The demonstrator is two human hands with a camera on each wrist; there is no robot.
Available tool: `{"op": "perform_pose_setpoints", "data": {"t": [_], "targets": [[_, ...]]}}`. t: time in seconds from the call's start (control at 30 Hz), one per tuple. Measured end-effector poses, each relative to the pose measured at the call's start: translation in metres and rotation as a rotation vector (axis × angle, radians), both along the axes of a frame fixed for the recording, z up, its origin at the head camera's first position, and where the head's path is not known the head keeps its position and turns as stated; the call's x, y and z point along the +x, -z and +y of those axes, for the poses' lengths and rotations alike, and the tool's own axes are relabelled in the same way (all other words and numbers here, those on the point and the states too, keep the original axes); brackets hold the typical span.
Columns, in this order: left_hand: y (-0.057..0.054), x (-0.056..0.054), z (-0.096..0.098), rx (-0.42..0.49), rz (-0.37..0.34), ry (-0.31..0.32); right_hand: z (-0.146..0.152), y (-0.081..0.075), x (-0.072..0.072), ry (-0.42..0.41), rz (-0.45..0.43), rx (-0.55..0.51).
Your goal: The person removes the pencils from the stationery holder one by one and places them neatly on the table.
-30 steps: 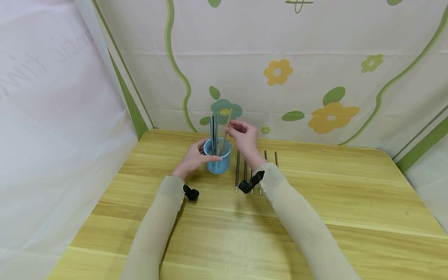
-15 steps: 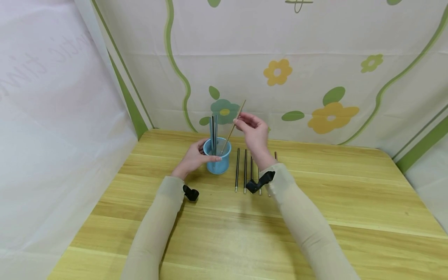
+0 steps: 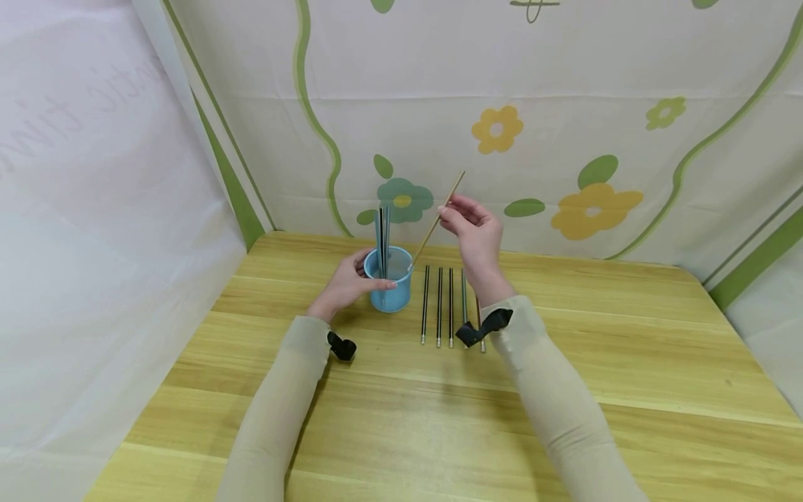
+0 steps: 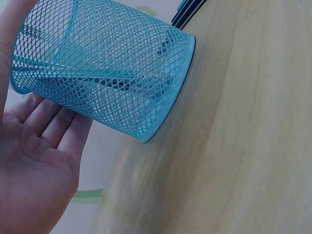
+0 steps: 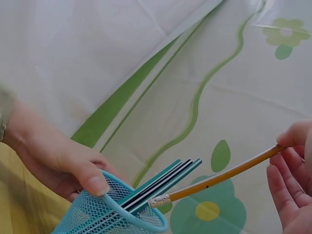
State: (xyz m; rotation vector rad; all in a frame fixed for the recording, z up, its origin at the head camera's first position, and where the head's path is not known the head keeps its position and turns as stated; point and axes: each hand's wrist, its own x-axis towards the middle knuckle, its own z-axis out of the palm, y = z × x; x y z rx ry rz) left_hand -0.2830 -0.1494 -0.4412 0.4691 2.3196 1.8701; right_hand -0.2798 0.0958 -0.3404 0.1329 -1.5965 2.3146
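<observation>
My left hand (image 3: 345, 282) holds a light blue mesh pencil cup (image 3: 392, 298) around its side, thumb at the rim. Inside the cup lean several blue and black pencils (image 3: 383, 237), their ends showing through the mesh in the left wrist view. A yellow pencil (image 5: 229, 174) is pinched near one end by my right hand (image 3: 479, 240), above and right of the cup. It slants, with its metal-and-eraser end down at the cup's right rim; whether it touches the rim I cannot tell. My palm (image 4: 39, 170) shows beside the mesh in the left wrist view.
Right of the cup, several pencils lie side by side on the wooden table (image 3: 389, 418), including black ones (image 3: 439, 307) and a greenish one (image 3: 464, 286). My right wrist and its black camera (image 3: 484, 326) partly cover the row. A flowered curtain (image 3: 426, 111) hangs behind the table.
My right hand has moved up and right with the yellow pencil, drawing its eraser end from inside the cup to the rim. The left hand and the cup have stayed put.
</observation>
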Motion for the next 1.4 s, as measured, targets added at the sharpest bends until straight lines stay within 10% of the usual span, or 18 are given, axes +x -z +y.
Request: {"op": "perform_pose_setpoints", "data": {"t": [1.13,1.4], "targets": [[-0.018,0.010,0.001,-0.019,-0.051,0.008,0.057,0.006,0.016,-0.017,0.013,-0.008],[-0.002,0.001,-0.002,-0.025,-0.029,-0.004,0.071,0.021,0.020,0.002,-0.011,0.050]]}}
